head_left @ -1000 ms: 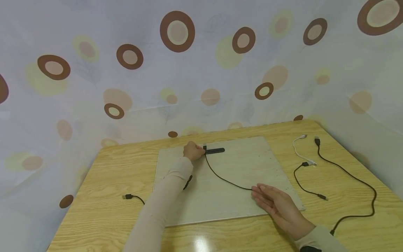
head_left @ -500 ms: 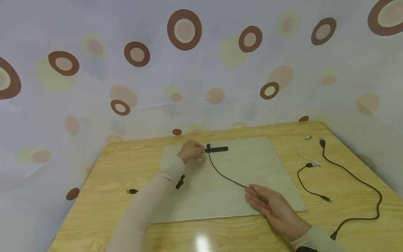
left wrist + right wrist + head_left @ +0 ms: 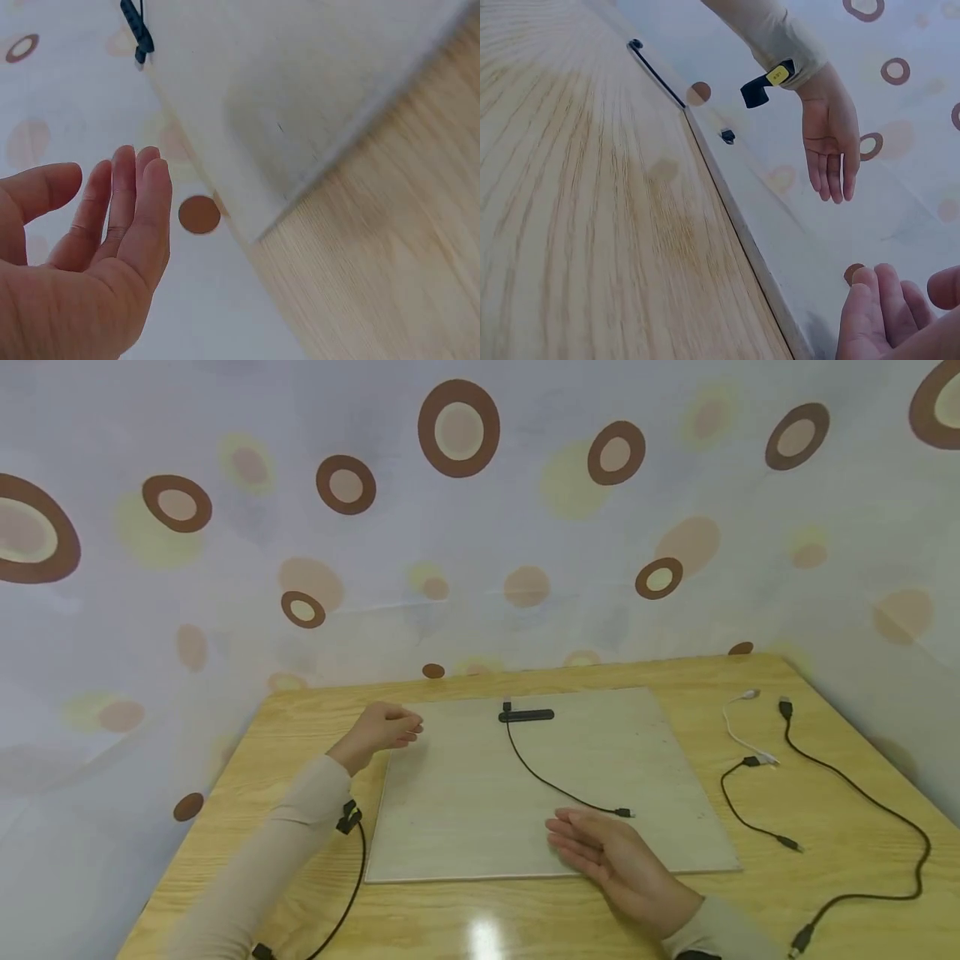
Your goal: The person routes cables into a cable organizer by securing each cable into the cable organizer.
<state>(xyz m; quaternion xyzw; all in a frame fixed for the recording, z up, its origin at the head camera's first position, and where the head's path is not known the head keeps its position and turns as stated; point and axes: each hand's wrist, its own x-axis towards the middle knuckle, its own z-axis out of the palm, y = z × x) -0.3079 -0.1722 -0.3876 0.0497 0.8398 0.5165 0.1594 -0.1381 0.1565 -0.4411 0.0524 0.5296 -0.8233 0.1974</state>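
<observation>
A thin black USB cable (image 3: 531, 770) curves across the pale board (image 3: 450, 810). One plug (image 3: 507, 706) lies at a black strip (image 3: 534, 715) near the board's back edge, and the small plug (image 3: 622, 812) lies toward the front right. Over the board's back left corner my left hand (image 3: 381, 729) hovers with nothing in it; its fingers look extended in the left wrist view. My right hand (image 3: 615, 864) is at the board's front edge, palm turned left, fingers extended, close to the small plug but apart from it.
Several cables lie right of the board: a white one (image 3: 738, 739), a short black one (image 3: 738, 810) and a longer black one (image 3: 862, 789). Another black cable (image 3: 352, 897) lies at the left, partly behind my left arm. A patterned sheet (image 3: 525, 527) hangs behind the table.
My left hand has drawn back leftward from the black strip and plug, leaving them on the board. My right hand has come away from the cable's end, uncovering the small plug. The view has shifted.
</observation>
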